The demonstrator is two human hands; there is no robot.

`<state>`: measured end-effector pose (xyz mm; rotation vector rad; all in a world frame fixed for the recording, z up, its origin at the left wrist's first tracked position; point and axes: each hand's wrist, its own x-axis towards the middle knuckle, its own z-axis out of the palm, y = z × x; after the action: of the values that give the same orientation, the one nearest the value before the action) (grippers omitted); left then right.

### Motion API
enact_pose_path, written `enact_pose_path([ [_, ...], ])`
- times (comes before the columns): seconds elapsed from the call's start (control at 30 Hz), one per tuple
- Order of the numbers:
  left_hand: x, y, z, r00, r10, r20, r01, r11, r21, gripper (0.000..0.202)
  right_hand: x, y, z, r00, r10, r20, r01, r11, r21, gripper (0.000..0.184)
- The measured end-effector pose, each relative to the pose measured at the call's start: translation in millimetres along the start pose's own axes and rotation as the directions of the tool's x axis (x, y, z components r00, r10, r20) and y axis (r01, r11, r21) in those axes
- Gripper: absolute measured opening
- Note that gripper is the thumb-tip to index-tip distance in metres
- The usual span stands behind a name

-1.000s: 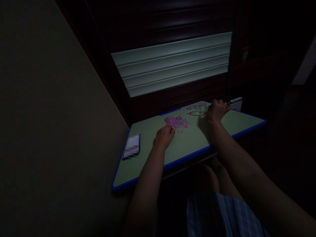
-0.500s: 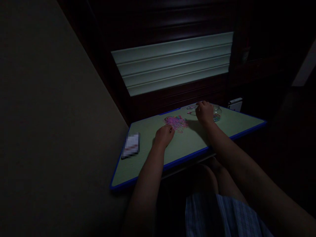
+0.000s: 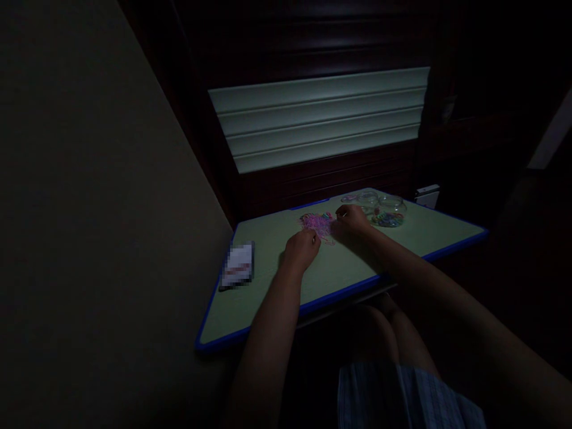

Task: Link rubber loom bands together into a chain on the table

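A pile of thin pink and purple bands (image 3: 316, 223), with some other colours at its far side, lies on a pale table (image 3: 268, 280) with a blue edge. At the pile's near left border, my left hand (image 3: 302, 249) is closed with curled fingers; whatever it pinches is too small to make out. My right hand (image 3: 354, 220) is at the pile's right border, fingers bent together, their contents not clear in the dim light. Behind that hand stands a clear round jar (image 3: 393, 205) holding multicoloured bands. Another clear jar (image 3: 367, 198) is beside it, partly hidden.
A small clear lid or dish (image 3: 349, 198) rests at the table's back. On the left side lies a flat, blurred-out device (image 3: 238, 266). A wall (image 3: 134, 208) borders the table on the left, and a slatted panel (image 3: 322, 119) rises behind it.
My right hand has come down and left from above the jars to the pile's right border, leaving both jars in sight. My left hand has barely moved.
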<state>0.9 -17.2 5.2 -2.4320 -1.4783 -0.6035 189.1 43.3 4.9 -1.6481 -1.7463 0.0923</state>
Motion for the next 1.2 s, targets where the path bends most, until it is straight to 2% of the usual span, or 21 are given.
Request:
enact_pose_path([
  [0.2, 1, 3, -1.9, 1.0, 0.002, 0.027, -0.001, 1.0, -0.023, 0.028, 14, -12, 14, 0.997, -0.017, 0.081, 0.022, 0.998, -0.065, 0.028],
  [0.4, 1, 4, -3.1, 1.0, 0.015, 0.01, -0.014, 1.0, -0.012, 0.028, 19, -15, 29, 0.999, -0.021, 0.03, 0.024, 0.996, -0.087, 0.027],
  [0.6, 0, 3, -1.0, 1.0, 0.023, -0.004, -0.023, 1.0, -0.005, 0.028, 18, -11, 30, 0.998, 0.007, 0.067, 0.002, 0.992, -0.129, 0.027],
  [0.83, 0, 4, -3.7, 1.0, 0.005, 0.006, -0.005, 1.0, -0.009, 0.028, 18, -8, 32, 0.993, -0.05, 0.11, 0.07, 0.98, -0.186, 0.029],
  [1.0, 1, 4, -4.3, 1.0, 0.001, 0.029, 0.0, 1.0, -0.01, 0.027, 13, -11, 30, 0.995, -0.072, 0.063, 0.084, 0.973, -0.214, 0.029],
  [1.2, 1, 3, -3.2, 1.0, 0.005, 0.022, -0.005, 1.0, -0.002, 0.027, 11, -14, 27, 0.995, -0.093, 0.047, 0.099, 0.983, -0.156, 0.027],
])
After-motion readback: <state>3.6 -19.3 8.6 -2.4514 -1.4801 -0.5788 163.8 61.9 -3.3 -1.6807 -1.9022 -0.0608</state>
